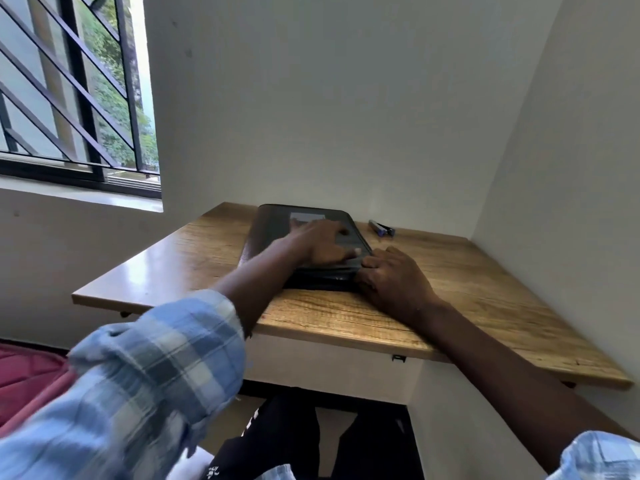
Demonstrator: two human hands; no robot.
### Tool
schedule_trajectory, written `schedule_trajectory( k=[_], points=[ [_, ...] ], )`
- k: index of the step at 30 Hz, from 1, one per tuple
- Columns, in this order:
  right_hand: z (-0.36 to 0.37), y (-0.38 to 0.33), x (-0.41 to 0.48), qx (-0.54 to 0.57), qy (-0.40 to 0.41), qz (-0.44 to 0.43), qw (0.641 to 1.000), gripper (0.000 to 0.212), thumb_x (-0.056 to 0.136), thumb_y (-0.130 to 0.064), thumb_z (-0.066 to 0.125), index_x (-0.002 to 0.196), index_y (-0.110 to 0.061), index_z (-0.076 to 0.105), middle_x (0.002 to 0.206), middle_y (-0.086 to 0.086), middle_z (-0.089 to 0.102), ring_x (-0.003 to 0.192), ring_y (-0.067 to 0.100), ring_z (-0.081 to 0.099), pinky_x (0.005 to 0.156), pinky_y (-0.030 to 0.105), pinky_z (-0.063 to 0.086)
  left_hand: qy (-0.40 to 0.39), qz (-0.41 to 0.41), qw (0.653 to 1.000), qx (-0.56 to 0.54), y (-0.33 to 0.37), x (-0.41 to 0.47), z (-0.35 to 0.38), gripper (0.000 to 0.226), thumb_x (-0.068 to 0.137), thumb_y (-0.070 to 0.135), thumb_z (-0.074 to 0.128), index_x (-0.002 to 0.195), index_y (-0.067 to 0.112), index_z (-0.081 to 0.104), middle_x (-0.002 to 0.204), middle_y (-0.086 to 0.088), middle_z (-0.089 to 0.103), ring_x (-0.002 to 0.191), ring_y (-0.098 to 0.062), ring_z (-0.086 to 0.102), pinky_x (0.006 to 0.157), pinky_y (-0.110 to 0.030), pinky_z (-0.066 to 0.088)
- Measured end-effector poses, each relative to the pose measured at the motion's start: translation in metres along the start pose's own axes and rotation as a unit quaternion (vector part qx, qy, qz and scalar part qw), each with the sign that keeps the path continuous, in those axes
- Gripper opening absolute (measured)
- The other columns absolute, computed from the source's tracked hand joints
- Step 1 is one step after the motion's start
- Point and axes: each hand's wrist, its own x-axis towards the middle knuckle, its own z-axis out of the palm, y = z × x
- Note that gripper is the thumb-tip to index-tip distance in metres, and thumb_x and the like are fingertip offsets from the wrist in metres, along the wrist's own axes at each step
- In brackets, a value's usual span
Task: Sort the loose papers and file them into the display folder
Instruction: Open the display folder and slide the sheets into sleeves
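A dark display folder [277, 225] lies closed and flat on the wooden desk [467, 282], near the back wall. My left hand [325, 242] rests on top of its cover with the fingers spread flat. At the folder's near right corner, my right hand [391, 275] has its fingers curled against the edge of the cover. A pale label shows on the cover beyond my left hand. No loose papers are visible.
A blue marker pen [381, 228] lies on the desk right of the folder, near the wall corner. Walls close in the desk at the back and right. A barred window [79, 98] is at the left, and a red cushion [27, 372] sits below left.
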Motion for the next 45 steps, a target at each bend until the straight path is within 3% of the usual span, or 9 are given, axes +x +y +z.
schedule_trajectory(
  k=[4,9,14,16,22,27,33,41,45],
  points=[
    [0.001,0.001,-0.003,0.010,-0.014,0.112,0.994,0.013,0.092,-0.029,0.068,0.087,-0.024,0.079,0.082,0.001,0.072,0.075,0.023,0.066,0.061,0.029,0.038,-0.027,-0.008,0.999,-0.022,0.014,0.021,0.030,0.074,0.092,0.083,0.024,0.149,0.042,0.046,0.163,0.004,0.040,0.153,-0.028,0.029,0.113,-0.080,0.002],
    [0.000,-0.008,-0.006,0.085,-0.049,0.342,0.935,0.019,0.093,-0.039,0.064,0.100,-0.032,0.080,0.094,-0.007,0.074,0.083,0.018,0.066,0.061,0.029,0.040,-0.046,-0.020,0.999,0.009,0.016,0.022,0.034,0.075,0.093,0.084,0.020,0.155,0.045,0.038,0.169,0.001,0.026,0.158,-0.028,0.017,0.117,-0.075,0.003],
    [0.004,-0.009,-0.004,0.249,-0.033,0.558,0.791,0.010,0.082,-0.029,0.076,0.073,-0.025,0.078,0.074,-0.013,0.071,0.076,0.012,0.067,0.062,0.030,0.051,-0.044,-0.028,0.998,0.021,0.018,0.020,0.038,0.076,0.093,0.084,0.021,0.157,0.046,0.034,0.171,-0.001,0.020,0.158,-0.029,0.013,0.119,-0.072,0.003],
    [0.005,-0.010,-0.002,0.271,-0.022,0.592,0.759,0.014,0.082,-0.021,0.076,0.068,-0.020,0.076,0.069,-0.007,0.070,0.072,0.014,0.067,0.062,0.032,0.054,-0.041,-0.028,0.998,0.030,0.017,0.019,0.039,0.077,0.092,0.085,0.020,0.157,0.046,0.032,0.172,-0.001,0.019,0.159,-0.029,0.013,0.120,-0.072,0.004],
    [0.002,-0.011,0.000,0.262,-0.032,0.597,0.758,0.017,0.084,-0.007,0.068,0.073,-0.018,0.073,0.072,-0.003,0.066,0.070,0.011,0.060,0.052,0.024,0.038,-0.050,-0.015,0.998,0.044,0.013,0.012,0.037,0.077,0.093,0.084,0.018,0.159,0.046,0.027,0.172,0.000,0.017,0.159,-0.027,0.011,0.121,-0.070,0.003],
    [0.001,0.000,-0.002,0.284,-0.039,0.585,0.759,0.018,0.089,-0.006,0.067,0.092,-0.018,0.080,0.087,-0.004,0.072,0.084,0.012,0.064,0.068,0.025,0.046,-0.054,0.000,0.997,0.059,0.010,0.008,0.037,0.079,0.092,0.086,0.017,0.159,0.046,0.024,0.172,0.001,0.016,0.159,-0.026,0.012,0.121,-0.070,0.005],
    [0.002,-0.006,0.000,0.321,-0.023,0.561,0.763,0.008,0.089,-0.015,0.075,0.085,-0.019,0.081,0.082,-0.008,0.073,0.084,0.007,0.066,0.079,0.028,0.057,-0.059,0.045,0.996,0.049,-0.009,-0.014,0.022,0.077,0.089,0.086,0.022,0.156,0.050,0.032,0.169,0.005,0.027,0.155,-0.026,0.024,0.123,-0.062,0.018],
    [0.019,0.009,0.033,0.335,-0.106,0.496,0.794,0.014,0.088,-0.006,0.070,0.092,-0.014,0.081,0.088,-0.007,0.071,0.087,0.008,0.065,0.079,0.025,0.052,-0.067,0.066,0.994,0.051,-0.031,-0.027,0.013,0.082,0.081,0.089,0.021,0.153,0.052,0.036,0.164,0.005,0.036,0.150,-0.027,0.033,0.117,-0.057,0.028],
    [0.031,0.036,0.040,0.382,-0.151,0.458,0.788,0.024,0.090,-0.005,0.072,0.073,-0.023,0.075,0.083,-0.005,0.073,0.090,0.014,0.068,0.082,0.031,0.055,-0.073,0.110,0.990,0.053,-0.040,-0.019,0.000,0.094,0.072,0.098,0.017,0.147,0.049,0.044,0.134,0.000,0.055,0.123,-0.024,0.052,0.101,-0.050,0.044]
  ],
)
